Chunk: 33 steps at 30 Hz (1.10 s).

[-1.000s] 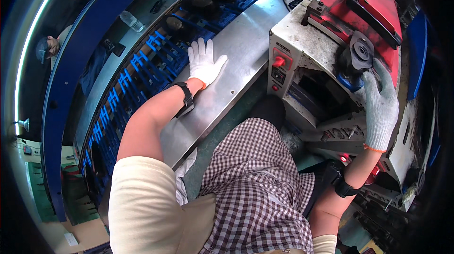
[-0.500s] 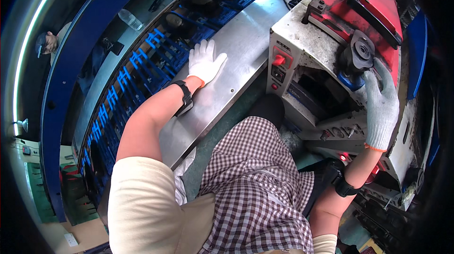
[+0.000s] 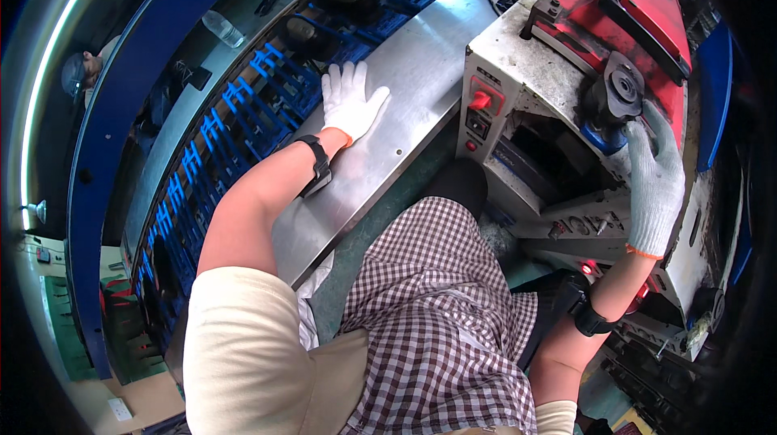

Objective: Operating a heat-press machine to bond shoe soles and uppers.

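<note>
Left hand (image 3: pixel 350 103) lay flat, fingers spread, on steel surface (image 3: pixel 421 71). Right hand (image 3: pixel 655 184), fingers extended, touched machine (image 3: pixel 526 71) just below black knob (image 3: pixel 617 91); right nearer.

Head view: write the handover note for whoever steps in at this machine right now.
Left hand: gloved, fingers spread, flat on the curved steel table, holding nothing.
Right hand: gloved, open against the side of the grey machine, just below its round black knob; not gripping it.
Red top plate sits on the machine; red button on the front panel.
Blue conveyor racks run beyond the table.
Done or left: cannot tell from this view.
</note>
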Each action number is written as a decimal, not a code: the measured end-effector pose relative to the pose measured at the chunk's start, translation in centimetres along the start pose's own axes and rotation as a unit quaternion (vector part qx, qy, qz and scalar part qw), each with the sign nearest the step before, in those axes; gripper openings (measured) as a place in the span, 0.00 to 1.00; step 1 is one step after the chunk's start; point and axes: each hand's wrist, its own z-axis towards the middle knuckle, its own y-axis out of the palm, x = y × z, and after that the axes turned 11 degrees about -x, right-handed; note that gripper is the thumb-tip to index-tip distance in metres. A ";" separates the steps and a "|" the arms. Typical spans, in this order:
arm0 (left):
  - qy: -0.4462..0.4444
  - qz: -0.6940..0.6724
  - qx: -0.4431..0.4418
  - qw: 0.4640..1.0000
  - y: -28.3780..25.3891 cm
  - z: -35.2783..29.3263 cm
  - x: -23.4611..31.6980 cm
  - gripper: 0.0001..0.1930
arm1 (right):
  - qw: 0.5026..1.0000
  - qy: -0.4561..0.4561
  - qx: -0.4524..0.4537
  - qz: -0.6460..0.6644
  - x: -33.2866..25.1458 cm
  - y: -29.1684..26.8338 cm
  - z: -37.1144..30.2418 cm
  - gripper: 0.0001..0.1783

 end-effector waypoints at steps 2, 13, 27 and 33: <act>0.026 -0.025 -0.049 0.998 -0.8 0.3 0.2 0.35 | 1.000 0.016 -0.005 0.012 0.1 0.0 0.0 0.27; 0.037 -0.043 -0.022 0.998 -1.8 0.0 0.4 0.30 | 1.000 -0.002 0.006 -0.014 0.1 -0.1 -0.1 0.26; 0.028 -0.051 -0.058 0.997 -2.7 0.2 0.8 0.29 | 0.999 0.003 -0.017 0.040 0.2 0.0 0.1 0.27; 0.041 -0.037 0.000 0.998 -1.8 0.0 -0.3 0.28 | 1.000 0.013 -0.012 0.008 -0.3 -0.1 0.1 0.27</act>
